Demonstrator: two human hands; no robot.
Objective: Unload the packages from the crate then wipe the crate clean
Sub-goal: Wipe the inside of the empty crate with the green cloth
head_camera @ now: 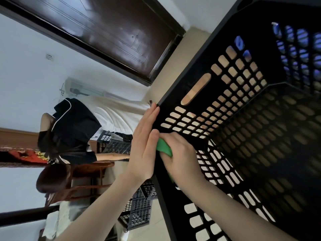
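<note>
A large black perforated crate (pixel 251 119) fills the right side of the tilted view, its inside facing me with no packages in it. My left hand (pixel 145 145) lies flat with straight fingers against the outside of the crate's rim at the corner. My right hand (pixel 180 153) reaches inside the crate and is closed on a green cloth (pixel 164 147), pressed against the inner wall near that same corner.
Another person in dark clothes (pixel 69 134) stands at the left beside smaller grey crates (pixel 112 145). More grey crates (pixel 139 211) lie below. A dark wooden door (pixel 112 32), a white-covered bed (pixel 118 112) and a wooden chair (pixel 81 180) are behind.
</note>
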